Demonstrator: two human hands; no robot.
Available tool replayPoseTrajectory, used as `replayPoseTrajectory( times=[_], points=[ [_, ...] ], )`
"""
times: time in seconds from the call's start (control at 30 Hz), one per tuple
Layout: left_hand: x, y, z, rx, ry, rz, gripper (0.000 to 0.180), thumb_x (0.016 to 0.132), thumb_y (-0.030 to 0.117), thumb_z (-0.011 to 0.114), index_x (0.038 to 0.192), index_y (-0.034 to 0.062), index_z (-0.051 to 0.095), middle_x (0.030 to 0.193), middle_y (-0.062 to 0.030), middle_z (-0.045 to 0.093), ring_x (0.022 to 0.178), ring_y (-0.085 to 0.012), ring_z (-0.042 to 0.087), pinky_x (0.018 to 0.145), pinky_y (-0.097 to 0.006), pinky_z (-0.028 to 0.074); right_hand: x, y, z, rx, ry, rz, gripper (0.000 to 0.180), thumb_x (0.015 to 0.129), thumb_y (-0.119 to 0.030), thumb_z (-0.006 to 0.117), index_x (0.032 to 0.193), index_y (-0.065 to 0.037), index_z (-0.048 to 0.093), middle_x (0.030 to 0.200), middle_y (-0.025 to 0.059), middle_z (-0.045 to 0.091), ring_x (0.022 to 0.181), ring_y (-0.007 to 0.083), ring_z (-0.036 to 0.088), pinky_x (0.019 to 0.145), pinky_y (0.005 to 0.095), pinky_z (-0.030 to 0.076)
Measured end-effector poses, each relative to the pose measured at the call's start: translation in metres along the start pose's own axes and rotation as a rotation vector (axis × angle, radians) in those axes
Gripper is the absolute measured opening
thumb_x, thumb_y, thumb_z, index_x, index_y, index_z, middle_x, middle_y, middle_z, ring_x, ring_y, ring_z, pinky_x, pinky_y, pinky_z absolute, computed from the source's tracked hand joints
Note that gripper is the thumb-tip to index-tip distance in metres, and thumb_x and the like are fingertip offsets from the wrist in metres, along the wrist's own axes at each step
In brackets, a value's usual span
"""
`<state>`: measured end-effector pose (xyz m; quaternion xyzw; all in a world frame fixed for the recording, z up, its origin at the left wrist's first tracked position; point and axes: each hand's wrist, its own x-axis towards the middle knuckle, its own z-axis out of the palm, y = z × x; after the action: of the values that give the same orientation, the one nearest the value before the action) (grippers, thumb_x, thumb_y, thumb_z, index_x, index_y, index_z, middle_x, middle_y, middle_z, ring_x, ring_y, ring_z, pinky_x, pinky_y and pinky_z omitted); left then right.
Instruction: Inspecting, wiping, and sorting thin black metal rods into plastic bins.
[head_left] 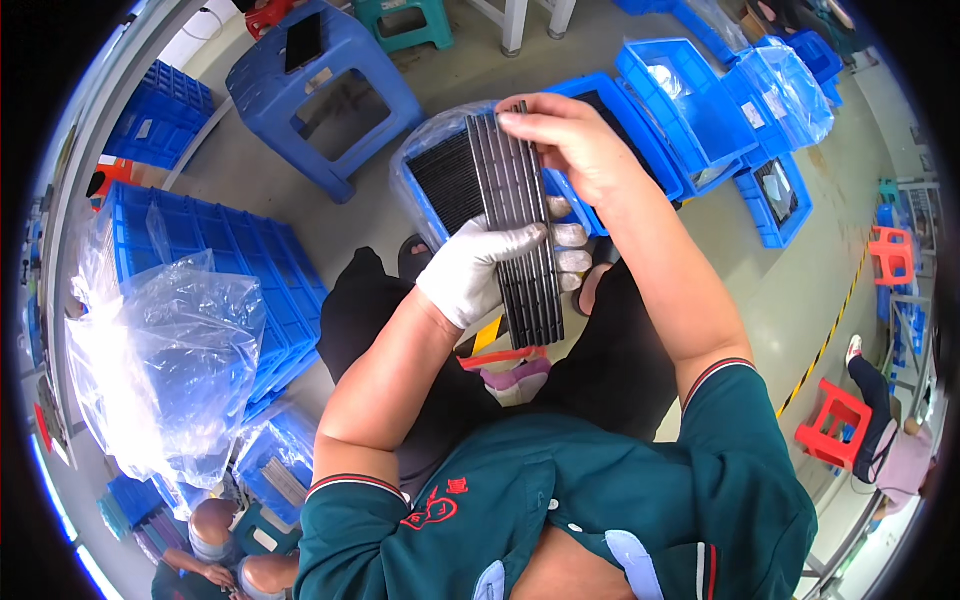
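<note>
Gloved left hand (478, 262) has its fingers closed round a bundle of long black strips (511, 190), held up near a plastic-lined blue bin (427, 218) of dark pieces (447, 182). Bare right hand (572, 140) pinches the top end, thumb in front; can't really see its other fingertips from here.

The gloved left hand (468, 268) grips some black strips (505, 180) around the middle; the bare right hand (572, 140) holds their upper end. Beyond the left hand stands a blue stool (268, 90), with blue crates (190, 240) left of that hand.
</note>
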<state>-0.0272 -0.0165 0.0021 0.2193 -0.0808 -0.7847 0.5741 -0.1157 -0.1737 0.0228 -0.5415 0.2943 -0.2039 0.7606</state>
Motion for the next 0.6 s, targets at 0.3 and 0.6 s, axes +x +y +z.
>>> replayPoseTrajectory(
  times=[0.3, 0.6],
  points=[
    [-0.001, 0.007, -0.007, 0.061, 0.076, 0.083, 0.044, 0.086, 0.006, 0.065, 0.127, 0.0014, 0.051, 0.113, -0.0171, 0.063, 0.105, -0.0342, 0.063, 0.094, -0.048, 0.051, -0.008, -0.005, 0.006, -0.144, -0.066, 0.045, 0.039, 0.083, -0.022, 0.071, 0.115, -0.002, 0.062, 0.103, 0.0043, 0.066, 0.095, 0.0126, 0.061, 0.083, 0.0296, 0.048],
    [0.0, 0.005, -0.01, 0.065, 0.067, 0.079, 0.044, 0.086, 0.008, 0.065, 0.127, 0.0016, 0.051, 0.111, -0.0162, 0.064, 0.103, -0.0331, 0.064, 0.093, -0.047, 0.052, -0.002, 0.001, 0.007, -0.124, -0.073, 0.074, 0.032, 0.079, -0.012, 0.074, 0.108, -0.002, 0.064, 0.095, 0.0033, 0.068, 0.085, 0.0119, 0.064, 0.078, 0.0267, 0.051]
  ],
)
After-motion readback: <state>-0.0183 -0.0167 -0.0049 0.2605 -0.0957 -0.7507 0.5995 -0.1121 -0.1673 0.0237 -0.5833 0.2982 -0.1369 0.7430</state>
